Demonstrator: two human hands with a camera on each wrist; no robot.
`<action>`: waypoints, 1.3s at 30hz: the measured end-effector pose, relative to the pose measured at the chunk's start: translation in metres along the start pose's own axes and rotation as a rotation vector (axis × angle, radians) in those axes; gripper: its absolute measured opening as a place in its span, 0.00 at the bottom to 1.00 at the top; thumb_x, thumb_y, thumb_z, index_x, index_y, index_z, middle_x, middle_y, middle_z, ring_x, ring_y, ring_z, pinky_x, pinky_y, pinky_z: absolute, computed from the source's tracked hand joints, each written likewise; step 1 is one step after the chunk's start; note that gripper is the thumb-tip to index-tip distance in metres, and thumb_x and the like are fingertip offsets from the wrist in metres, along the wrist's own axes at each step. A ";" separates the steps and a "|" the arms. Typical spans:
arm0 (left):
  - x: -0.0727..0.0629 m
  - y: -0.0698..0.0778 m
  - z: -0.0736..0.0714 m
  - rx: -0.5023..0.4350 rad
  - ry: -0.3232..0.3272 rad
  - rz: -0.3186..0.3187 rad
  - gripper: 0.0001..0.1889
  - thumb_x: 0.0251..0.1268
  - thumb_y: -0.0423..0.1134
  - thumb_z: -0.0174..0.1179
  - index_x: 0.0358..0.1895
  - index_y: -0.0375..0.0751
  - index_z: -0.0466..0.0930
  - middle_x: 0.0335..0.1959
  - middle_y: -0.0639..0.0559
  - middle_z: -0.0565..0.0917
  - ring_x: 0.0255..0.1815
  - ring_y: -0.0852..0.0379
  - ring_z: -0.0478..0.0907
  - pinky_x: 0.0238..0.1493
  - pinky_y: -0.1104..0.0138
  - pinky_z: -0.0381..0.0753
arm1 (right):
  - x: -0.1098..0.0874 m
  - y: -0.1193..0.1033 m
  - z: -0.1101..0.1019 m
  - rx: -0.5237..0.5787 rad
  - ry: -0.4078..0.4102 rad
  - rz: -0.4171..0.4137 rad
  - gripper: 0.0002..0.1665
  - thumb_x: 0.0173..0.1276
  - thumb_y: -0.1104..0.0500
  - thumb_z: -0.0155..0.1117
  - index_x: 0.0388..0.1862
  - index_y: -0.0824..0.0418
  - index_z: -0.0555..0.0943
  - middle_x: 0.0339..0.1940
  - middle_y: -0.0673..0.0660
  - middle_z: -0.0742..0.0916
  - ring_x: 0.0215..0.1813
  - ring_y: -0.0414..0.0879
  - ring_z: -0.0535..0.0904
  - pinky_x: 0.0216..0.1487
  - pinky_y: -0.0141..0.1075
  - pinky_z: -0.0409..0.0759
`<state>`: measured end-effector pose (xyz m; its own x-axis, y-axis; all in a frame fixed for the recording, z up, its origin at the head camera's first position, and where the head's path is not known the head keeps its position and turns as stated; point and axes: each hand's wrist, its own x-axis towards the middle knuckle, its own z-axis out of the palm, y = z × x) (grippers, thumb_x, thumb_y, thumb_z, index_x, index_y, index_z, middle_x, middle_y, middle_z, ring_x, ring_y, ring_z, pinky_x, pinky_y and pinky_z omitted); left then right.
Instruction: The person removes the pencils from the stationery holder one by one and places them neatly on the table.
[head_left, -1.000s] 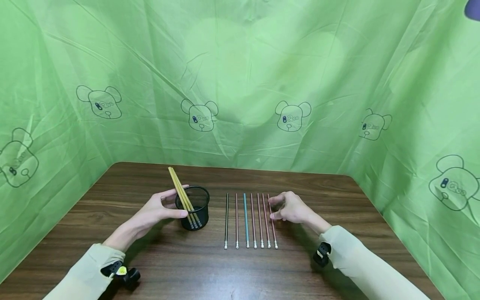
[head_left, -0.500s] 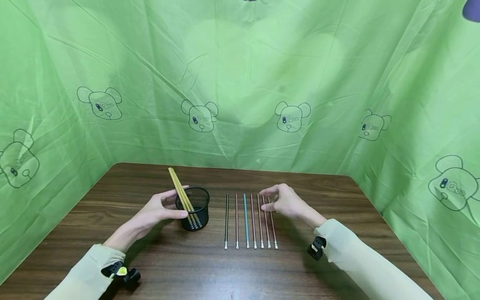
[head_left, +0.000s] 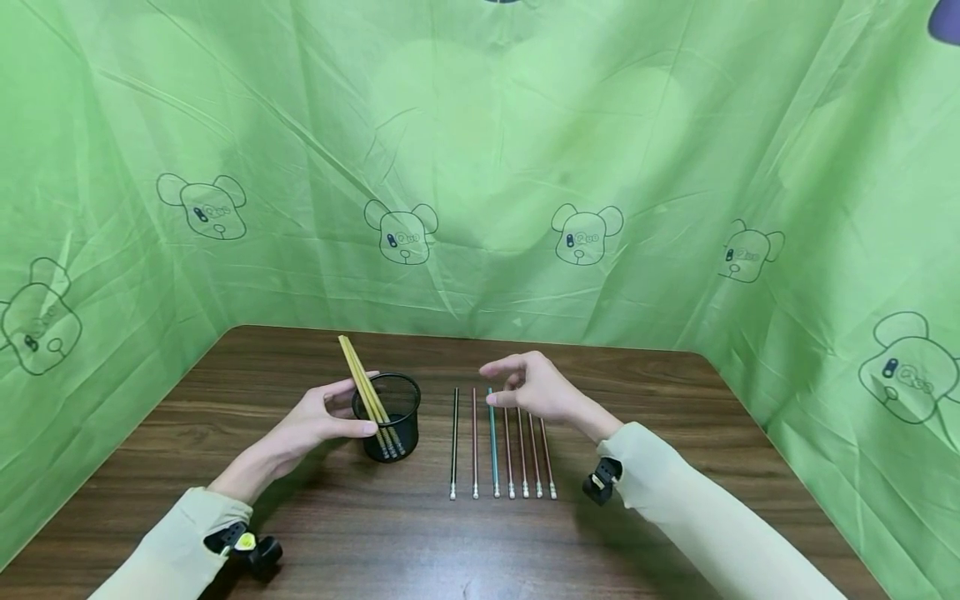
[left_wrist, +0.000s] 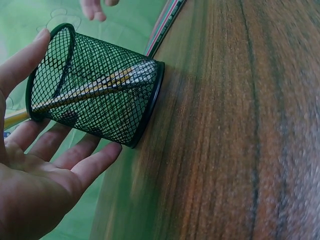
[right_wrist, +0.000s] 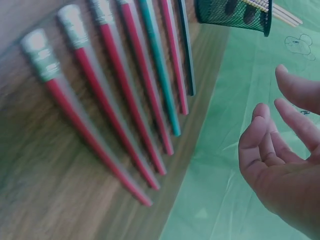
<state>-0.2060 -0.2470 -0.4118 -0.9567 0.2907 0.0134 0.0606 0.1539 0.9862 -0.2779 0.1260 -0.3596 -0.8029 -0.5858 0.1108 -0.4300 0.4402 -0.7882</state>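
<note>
My left hand (head_left: 307, 421) holds a black mesh pencil cup (head_left: 406, 432), thumb at the rim and fingers along its far side. Yellow pencils (head_left: 356, 369) lean leftward inside the cup, their eraser ends at the bottom. To the right of it lies a row of pencils, eraser ends toward me: a black pencil (head_left: 454, 442), a red pencil (head_left: 475, 442), a blue pencil (head_left: 494, 454), then several more red pencils (head_left: 539, 454). Above the far ends of the row hovers my right hand (head_left: 543, 390), thumb and fingers apart with nothing between them, partly covering the pencil tips.
All of this is on a dark wood-grain table (head_left: 360, 542) with rounded far corners. A green curtain (head_left: 480, 150) printed with bear-head outlines surrounds its back and sides. Each wrist carries a small black camera (head_left: 602, 481).
My right hand has moved left and slightly away from me, from the rightmost red pencil to above the blue pencil's tip. The left hand, cup and pencils stay as they were.
</note>
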 end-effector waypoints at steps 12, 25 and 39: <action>-0.002 0.000 0.000 0.002 0.010 -0.034 0.45 0.63 0.37 0.76 0.81 0.36 0.63 0.75 0.29 0.70 0.68 0.39 0.76 0.58 0.65 0.80 | 0.034 -0.028 0.018 0.060 -0.063 -0.040 0.27 0.66 0.60 0.80 0.64 0.53 0.87 0.18 0.47 0.76 0.23 0.40 0.65 0.29 0.36 0.68; 0.000 0.000 0.000 0.009 0.017 -0.050 0.43 0.63 0.37 0.76 0.78 0.28 0.65 0.70 0.32 0.76 0.67 0.42 0.78 0.59 0.65 0.78 | 0.070 -0.054 0.048 0.055 -0.126 -0.172 0.28 0.66 0.60 0.80 0.65 0.55 0.86 0.36 0.52 0.88 0.35 0.45 0.78 0.36 0.34 0.73; -0.001 0.001 0.001 -0.008 0.003 -0.046 0.41 0.64 0.37 0.75 0.77 0.28 0.66 0.67 0.32 0.79 0.64 0.47 0.81 0.59 0.65 0.79 | 0.099 -0.066 0.074 0.013 -0.146 -0.236 0.27 0.63 0.61 0.81 0.62 0.55 0.88 0.49 0.45 0.91 0.40 0.40 0.79 0.43 0.36 0.79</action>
<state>-0.2051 -0.2463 -0.4109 -0.9592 0.2809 -0.0317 0.0140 0.1591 0.9872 -0.2988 -0.0110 -0.3415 -0.6126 -0.7635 0.2044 -0.5917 0.2715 -0.7591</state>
